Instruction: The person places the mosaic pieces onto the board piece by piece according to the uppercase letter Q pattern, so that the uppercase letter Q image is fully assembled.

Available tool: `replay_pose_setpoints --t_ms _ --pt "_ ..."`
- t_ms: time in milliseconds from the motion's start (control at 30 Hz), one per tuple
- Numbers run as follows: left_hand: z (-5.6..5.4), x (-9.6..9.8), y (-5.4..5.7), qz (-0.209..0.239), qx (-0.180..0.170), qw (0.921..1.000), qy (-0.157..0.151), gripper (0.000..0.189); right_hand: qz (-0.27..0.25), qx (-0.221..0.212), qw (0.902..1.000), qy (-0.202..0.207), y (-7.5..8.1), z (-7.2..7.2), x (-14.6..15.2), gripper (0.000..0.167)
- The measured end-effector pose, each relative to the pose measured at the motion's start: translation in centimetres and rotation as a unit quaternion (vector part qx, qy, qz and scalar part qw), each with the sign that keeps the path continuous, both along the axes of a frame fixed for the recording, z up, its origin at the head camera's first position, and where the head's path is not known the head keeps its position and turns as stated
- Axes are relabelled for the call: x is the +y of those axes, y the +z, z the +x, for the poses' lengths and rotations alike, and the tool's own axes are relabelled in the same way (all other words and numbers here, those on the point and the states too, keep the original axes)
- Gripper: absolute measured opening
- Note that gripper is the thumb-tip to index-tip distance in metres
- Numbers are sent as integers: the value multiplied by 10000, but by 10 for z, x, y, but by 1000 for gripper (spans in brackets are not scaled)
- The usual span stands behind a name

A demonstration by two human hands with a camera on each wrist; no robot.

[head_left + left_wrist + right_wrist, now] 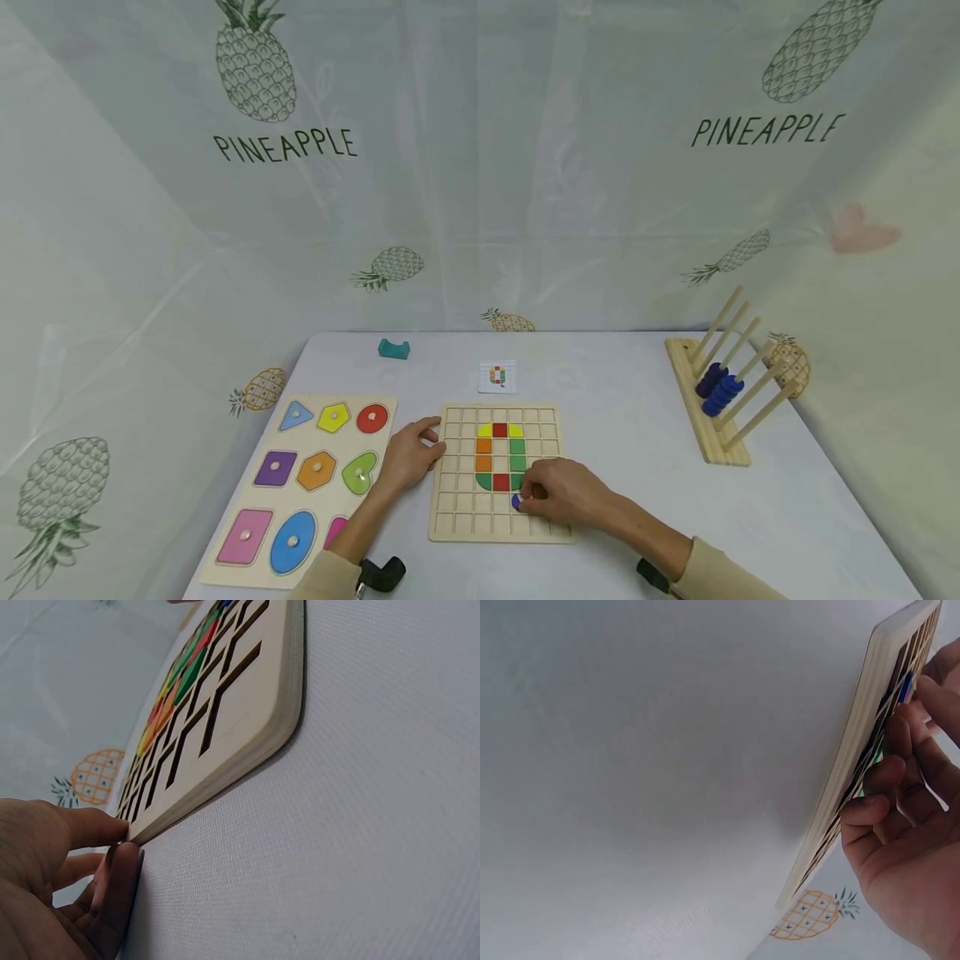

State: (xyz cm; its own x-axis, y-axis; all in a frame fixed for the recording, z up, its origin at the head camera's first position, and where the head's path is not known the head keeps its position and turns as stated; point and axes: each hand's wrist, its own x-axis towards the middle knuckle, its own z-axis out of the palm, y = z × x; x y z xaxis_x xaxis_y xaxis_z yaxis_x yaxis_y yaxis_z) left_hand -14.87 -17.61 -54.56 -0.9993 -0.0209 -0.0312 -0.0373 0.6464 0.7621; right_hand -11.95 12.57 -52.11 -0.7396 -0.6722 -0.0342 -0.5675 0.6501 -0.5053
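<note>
A wooden grid board (457, 518) lies on the table. Colored tiles form a ring in its cells: yellow, a red tile (500, 430), orange and green ones. My right hand (566, 493) is over the board's lower right and pinches a small blue tile (516, 502) between thumb and finger, just below the ring. In the right wrist view, the blue tile (906, 687) shows at the fingertips, close over the grid. My left hand (411, 454) touches the board's left edge with its fingertips; in the left wrist view, the relaxed fingers (97, 826) meet that edge.
A small pattern card (497, 377) lies behind the board. On the left is a shape puzzle board (247, 467) with knobbed pieces. A wooden peg stand (708, 417) with blue rings stands right. A teal block (393, 349) lies at the back.
</note>
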Motion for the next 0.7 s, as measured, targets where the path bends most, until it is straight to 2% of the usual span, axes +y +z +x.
replay_pose_setpoints --t_ms 533,700 --pt "0 0 -1 6 24 10000 18 46 -34 64 9999 106 0 0 0 13" --pt "-1 0 -2 10 14 10000 15 46 -135 13 9997 -206 9 -7 5 13"
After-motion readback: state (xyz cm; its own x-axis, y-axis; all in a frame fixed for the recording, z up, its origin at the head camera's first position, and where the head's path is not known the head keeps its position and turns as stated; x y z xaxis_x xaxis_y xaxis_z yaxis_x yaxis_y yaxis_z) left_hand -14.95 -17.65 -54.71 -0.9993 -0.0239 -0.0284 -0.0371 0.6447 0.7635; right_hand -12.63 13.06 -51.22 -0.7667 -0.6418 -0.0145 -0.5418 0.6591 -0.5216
